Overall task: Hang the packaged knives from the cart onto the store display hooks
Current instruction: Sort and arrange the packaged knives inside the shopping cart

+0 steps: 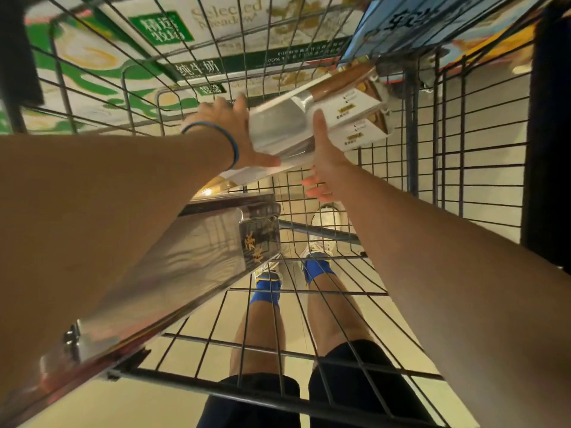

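Bottom of frame: dark shorts (256,403), bare legs and blue socks (265,290) are seen through the wire mesh of the cart (278,353), with pale floor (417,307) below.

Lower left to centre: a shiny packaged blade (197,251), steel-coloured with a black label in gold characters, is lying at a slant in the cart, partly covered by the left forearm.

Centre: both arms are extended into the cart. A stack of packaged knives (287,131) is held between the two hands, raised clear of the cart's mesh.
- Left hand (230,134): a blue wristband (234,148) is worn. The hand is set against the stack's left end, thumb and visible finger straight and spread; the other fingers are hidden behind the stack.
- Right hand (324,149): laid flat against the stack's right face, fingers straight and together, thumb apart below. Nothing is curled round.

Just beyond the hands: a wooden handle (340,83) and white cards (352,109) are noted at the stack's far end, pointing to the upper right.

Top of frame: green-and-white milk cartons (173,41) are seen behind the mesh at upper left, and a blue carton (401,23) at upper right.
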Tool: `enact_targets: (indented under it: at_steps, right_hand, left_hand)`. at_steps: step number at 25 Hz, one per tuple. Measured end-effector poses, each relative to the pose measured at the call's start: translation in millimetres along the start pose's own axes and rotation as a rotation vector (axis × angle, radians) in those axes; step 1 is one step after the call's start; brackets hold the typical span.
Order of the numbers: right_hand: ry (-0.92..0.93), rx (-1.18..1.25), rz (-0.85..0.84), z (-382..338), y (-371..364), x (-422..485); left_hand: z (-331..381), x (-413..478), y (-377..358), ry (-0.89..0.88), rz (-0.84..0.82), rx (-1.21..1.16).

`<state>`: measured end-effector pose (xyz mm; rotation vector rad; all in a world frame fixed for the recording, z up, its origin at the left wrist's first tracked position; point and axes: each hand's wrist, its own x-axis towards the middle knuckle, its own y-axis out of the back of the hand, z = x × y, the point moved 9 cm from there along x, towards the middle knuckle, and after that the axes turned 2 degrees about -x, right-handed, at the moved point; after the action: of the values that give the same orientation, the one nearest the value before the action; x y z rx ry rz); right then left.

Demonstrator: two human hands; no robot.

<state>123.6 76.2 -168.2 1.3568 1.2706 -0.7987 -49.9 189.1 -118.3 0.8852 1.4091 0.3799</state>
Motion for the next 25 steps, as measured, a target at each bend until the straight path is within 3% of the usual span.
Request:
enact_targets:
  at_steps: [7, 14, 20, 25]
  right_hand:
    - [0.023, 0.058, 0.04, 24, 3, -3]
    - [-0.079, 0.148, 0.272, 48, 29, 5]
    - [0.102, -0.172, 0.355, 25, 36, 10]
    - [0.486, -0.59, 0.307, -52, 12, 13]
  left_hand:
    - [2, 4, 12, -0.037, 0.006, -0.021]
    - [8, 3, 13, -0.066, 0.025, 0.022]
    - [7, 3, 16, -0.06, 0.032, 0.019]
    - [0, 1, 46, 0.036, 0.191, 0.002]
